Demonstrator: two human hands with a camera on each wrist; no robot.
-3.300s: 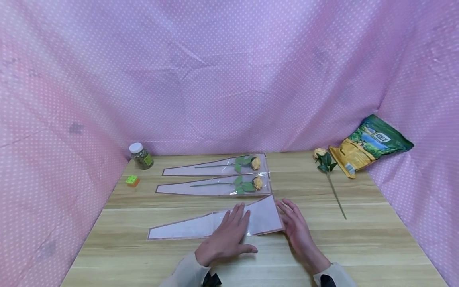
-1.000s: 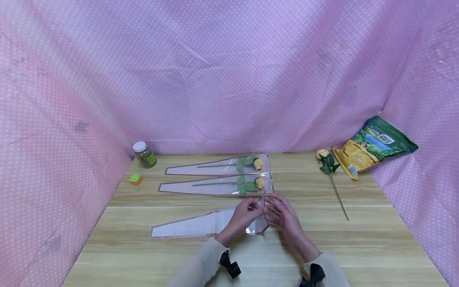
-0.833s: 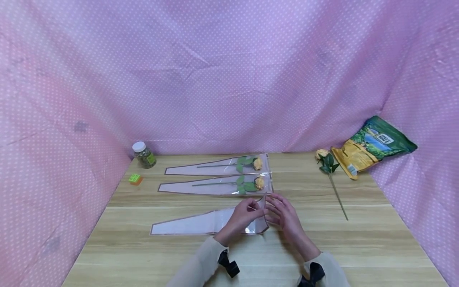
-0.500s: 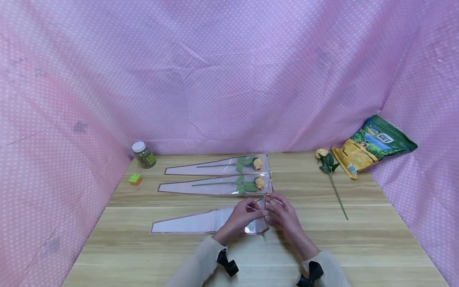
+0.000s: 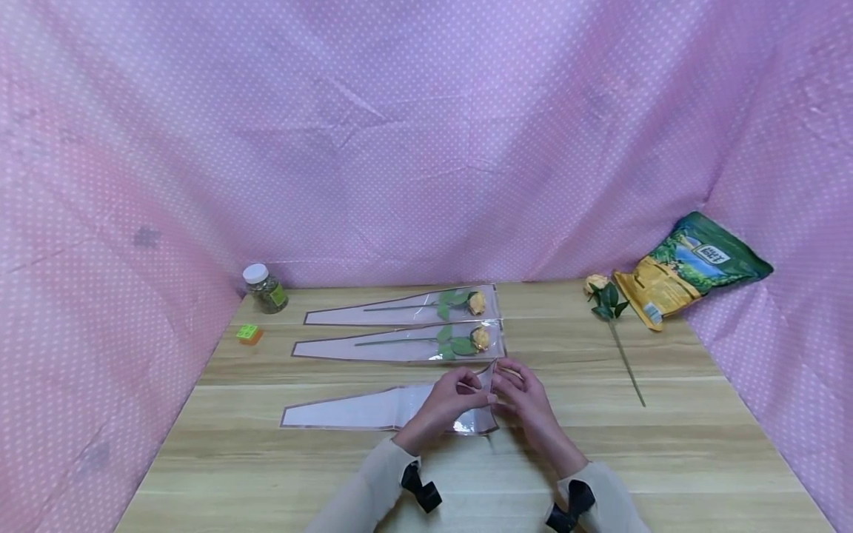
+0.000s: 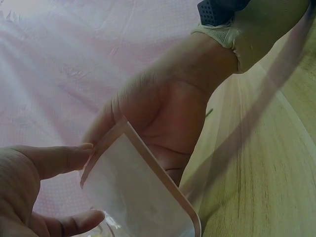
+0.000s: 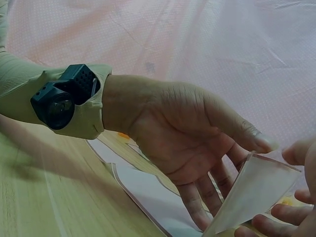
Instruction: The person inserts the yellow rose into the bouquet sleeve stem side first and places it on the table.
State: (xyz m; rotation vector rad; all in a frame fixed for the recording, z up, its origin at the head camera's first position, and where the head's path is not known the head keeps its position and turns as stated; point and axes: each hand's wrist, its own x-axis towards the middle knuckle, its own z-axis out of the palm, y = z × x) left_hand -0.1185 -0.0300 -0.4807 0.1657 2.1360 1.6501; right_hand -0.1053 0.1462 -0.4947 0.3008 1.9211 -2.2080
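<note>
In the head view a long tapered flower sleeve (image 5: 346,410), white with a brown border, lies nearest the person, its wide right end bent upward. My left hand (image 5: 448,403) reaches over that end with thumb and fingers at its raised edge. Across from it, my right hand (image 5: 529,403) curls its fingers round the same edge. The left wrist view shows the raised sleeve corner (image 6: 143,182) between both hands. Some fingertips behind the sleeve are hidden. Two more sleeves, one at the back (image 5: 400,314) and one in front of it (image 5: 393,349), each hold a yellow rose.
A loose yellow rose (image 5: 608,300) lies at right beside a green and yellow snack bag (image 5: 693,263). A white-capped jar (image 5: 266,289) and a small green-orange block (image 5: 249,334) sit at the left. Pink dotted cloth (image 5: 426,148) surrounds the wooden table (image 5: 266,481).
My left hand has gone from lying flat on the sleeve to its wide end, which now bends up. My right hand has closed in on that edge. The sleeve's narrow tip has shifted slightly away.
</note>
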